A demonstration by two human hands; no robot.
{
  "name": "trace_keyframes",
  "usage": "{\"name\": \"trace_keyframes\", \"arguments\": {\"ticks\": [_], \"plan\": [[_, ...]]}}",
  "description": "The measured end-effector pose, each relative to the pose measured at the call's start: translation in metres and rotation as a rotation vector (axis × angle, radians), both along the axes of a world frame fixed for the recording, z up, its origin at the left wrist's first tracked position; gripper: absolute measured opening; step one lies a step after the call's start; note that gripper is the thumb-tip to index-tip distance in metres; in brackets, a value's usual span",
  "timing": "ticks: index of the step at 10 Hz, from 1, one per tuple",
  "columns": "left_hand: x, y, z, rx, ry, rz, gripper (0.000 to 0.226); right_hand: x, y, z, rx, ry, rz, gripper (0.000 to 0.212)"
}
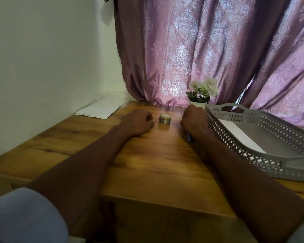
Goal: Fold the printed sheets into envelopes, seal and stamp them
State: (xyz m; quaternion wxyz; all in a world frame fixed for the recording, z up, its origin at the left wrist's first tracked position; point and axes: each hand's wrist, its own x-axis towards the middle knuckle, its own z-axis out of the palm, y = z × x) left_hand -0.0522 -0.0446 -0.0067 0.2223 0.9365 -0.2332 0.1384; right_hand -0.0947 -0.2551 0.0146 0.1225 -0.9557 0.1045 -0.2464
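Note:
Both my fists rest on the wooden table (156,163). My left hand (139,122) is curled shut just left of a small roll of stamps or tape (165,119); it seems to hold nothing. My right hand (194,118) is closed to the right of the roll, and a dark blue pen tip (190,138) pokes out beneath it. A stack of white sheets or envelopes (98,111) lies at the far left by the wall. A white sheet (240,135) lies inside the grey tray (253,116) on the right.
The grey perforated tray with handles fills the table's right side. A small white pot of pale flowers (203,92) stands behind my right hand. A purple patterned curtain (209,50) hangs along the back, a white wall on the left.

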Motion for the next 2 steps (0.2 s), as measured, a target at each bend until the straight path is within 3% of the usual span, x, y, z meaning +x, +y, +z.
{"name": "trace_keyframes", "arguments": {"ticks": [1,2], "plan": [[-0.003,-0.001,0.001,-0.035,-0.040,0.008,0.026,-0.006,-0.001,0.001,0.012,-0.071,0.024,0.022],[-0.005,-0.004,0.002,-0.097,-0.120,0.070,0.030,-0.013,0.009,0.002,-0.009,-0.288,0.049,0.018]]}}
